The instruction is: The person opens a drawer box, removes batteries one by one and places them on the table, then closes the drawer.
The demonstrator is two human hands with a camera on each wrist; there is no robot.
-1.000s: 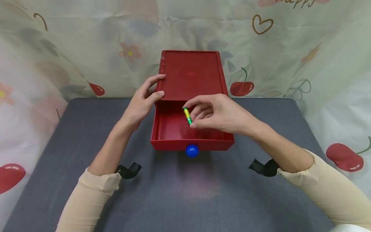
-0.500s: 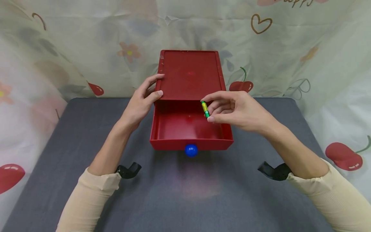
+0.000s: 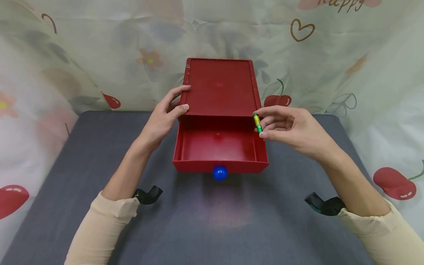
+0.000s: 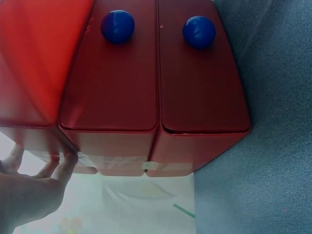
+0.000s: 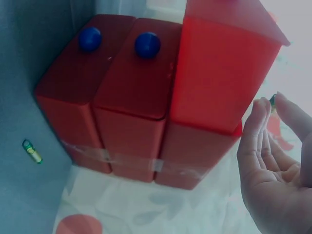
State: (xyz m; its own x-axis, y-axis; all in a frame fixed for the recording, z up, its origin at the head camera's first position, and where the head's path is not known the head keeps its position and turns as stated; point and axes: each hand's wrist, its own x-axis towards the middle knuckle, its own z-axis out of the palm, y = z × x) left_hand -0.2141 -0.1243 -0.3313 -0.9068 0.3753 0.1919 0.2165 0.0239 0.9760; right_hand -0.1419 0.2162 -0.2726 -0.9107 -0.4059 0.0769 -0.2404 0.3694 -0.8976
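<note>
A red drawer cabinet [image 3: 218, 88] stands at the back of the grey mat [image 3: 212, 228]. Its top drawer [image 3: 198, 166], with a blue knob [image 3: 220, 173], is pulled out and looks bare inside. My left hand [image 3: 177, 100] grips the cabinet's top left front corner, and its fingertips [image 4: 68, 161] show at the cabinet's edge in the left wrist view. My right hand [image 3: 262, 124] pinches a small green and yellow battery [image 3: 257, 123] between thumb and forefinger, over the drawer's right back corner. Only the battery's tip [image 5: 272, 100] shows in the right wrist view.
Two lower drawers are closed, each with a blue knob [image 4: 117, 25] [image 4: 199, 31]. A second green battery [image 5: 32, 151] lies on the mat beside the cabinet in the right wrist view. A printed cloth [image 3: 99, 48] hangs behind and at both sides.
My right hand has carried the battery to the right, from over the middle of the open drawer to its right back corner. My left hand has stayed on the cabinet.
</note>
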